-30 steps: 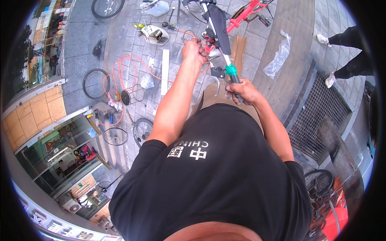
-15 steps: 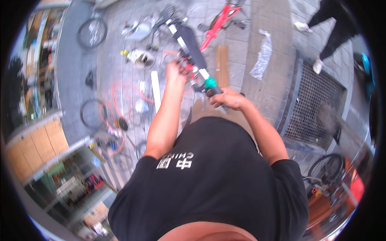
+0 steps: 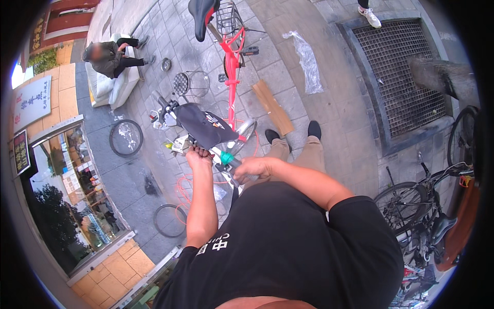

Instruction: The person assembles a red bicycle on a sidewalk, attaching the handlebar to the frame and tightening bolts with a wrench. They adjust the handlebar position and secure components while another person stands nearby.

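With the left hand (image 3: 198, 154) closed on the rear edge of the black padded saddle (image 3: 201, 127) and right-hand fingers (image 3: 247, 170) wrapped around the green-handled tool (image 3: 230, 160) just beside it, the saddle, above paving (image 3: 329, 113), looks firm yet slightly yielding, best gripped at its edges.

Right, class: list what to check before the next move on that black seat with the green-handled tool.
1. Left hand grips the black seat: ok.
2. Right hand holds the green-handled tool: ok.
3. Tool tip seated on a fastener: cannot tell.
4. Both shoes flat on the paving: ok.
5. Orange hose clear of feet: ok.
6. Red bike standing: ok.
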`<state>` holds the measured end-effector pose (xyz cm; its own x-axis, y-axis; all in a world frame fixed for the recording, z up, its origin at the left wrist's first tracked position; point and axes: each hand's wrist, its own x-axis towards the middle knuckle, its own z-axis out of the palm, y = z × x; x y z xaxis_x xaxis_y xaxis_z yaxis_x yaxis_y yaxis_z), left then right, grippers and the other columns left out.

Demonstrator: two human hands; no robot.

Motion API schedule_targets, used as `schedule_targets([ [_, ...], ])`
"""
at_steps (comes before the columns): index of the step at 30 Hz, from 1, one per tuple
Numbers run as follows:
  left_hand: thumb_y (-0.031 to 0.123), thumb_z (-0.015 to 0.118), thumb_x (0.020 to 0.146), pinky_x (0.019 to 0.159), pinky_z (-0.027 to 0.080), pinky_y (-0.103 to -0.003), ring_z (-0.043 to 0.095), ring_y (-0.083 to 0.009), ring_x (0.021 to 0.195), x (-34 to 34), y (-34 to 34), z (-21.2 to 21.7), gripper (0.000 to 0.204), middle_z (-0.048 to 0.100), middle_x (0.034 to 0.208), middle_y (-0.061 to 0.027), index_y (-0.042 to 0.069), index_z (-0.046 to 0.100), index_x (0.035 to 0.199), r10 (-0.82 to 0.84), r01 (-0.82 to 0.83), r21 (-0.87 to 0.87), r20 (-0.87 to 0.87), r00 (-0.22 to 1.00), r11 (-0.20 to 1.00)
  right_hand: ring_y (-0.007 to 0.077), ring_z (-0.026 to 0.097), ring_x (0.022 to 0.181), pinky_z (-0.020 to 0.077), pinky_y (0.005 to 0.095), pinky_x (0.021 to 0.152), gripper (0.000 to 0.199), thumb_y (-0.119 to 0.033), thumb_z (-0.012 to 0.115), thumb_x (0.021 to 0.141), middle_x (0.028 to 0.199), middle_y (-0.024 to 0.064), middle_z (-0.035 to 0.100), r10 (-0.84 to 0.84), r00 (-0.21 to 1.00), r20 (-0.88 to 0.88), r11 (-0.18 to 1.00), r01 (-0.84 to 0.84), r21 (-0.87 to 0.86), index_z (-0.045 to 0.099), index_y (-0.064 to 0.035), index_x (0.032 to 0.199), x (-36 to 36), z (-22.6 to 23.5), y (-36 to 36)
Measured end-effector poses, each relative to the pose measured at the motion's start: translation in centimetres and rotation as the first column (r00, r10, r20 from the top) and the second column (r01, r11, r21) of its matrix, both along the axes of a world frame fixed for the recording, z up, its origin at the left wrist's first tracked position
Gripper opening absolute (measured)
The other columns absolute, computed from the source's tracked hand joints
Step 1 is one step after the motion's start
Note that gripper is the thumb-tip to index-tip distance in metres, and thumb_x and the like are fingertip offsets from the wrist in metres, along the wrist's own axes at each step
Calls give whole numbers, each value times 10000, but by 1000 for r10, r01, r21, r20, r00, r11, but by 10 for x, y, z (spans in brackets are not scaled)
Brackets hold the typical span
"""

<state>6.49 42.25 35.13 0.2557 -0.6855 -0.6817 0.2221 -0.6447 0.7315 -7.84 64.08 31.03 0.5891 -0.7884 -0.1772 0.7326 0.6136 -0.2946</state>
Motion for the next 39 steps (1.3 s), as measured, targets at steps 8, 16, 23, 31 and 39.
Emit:
schedule_targets([
  [8,270,391,1108,362,167,-247,179,-79,394,-16,25,18,338,312,560,70,172,455,791,-7,0,31,237,971,1000,162,610,717,471,351,655,382,-372,762,849,798,64,691,-100,867,-489,995,84,-55,735,6,802,-4,27,4],
  [16,257,410,1090,381,184,-266,215,-96,428,-9,29,7,341,308,574,53,162,450,764,-8,-18,100,254,967,995,181,624,652,479,365,615,389,-370,720,866,762,89,692,-56,797,-601,998,42,-38,715,5,764,-5,34,13],
  [23,409,464,1082,848,510,-483,434,-119,569,9,5,14,326,528,731,44,120,579,986,-160,140,98,232,960,985,201,742,681,618,346,575,242,-215,713,849,751,127,709,-61,936,-347,993,93,76,709,28,850,-19,51,23],
  [31,257,513,1091,395,228,-259,261,-94,447,-24,4,12,272,290,582,59,137,493,848,-130,131,-4,-116,985,991,165,640,653,528,365,649,366,-350,746,889,699,63,642,22,634,-773,998,-60,-20,728,-11,1025,-58,39,14],
  [39,294,455,1125,405,272,-253,322,-86,480,-11,22,9,279,374,631,52,125,522,913,-70,79,8,-382,921,997,407,482,1386,378,544,1130,482,-415,819,815,1460,288,506,-520,-556,-649,848,-246,-469,751,-62,1136,-7,133,-3],
])
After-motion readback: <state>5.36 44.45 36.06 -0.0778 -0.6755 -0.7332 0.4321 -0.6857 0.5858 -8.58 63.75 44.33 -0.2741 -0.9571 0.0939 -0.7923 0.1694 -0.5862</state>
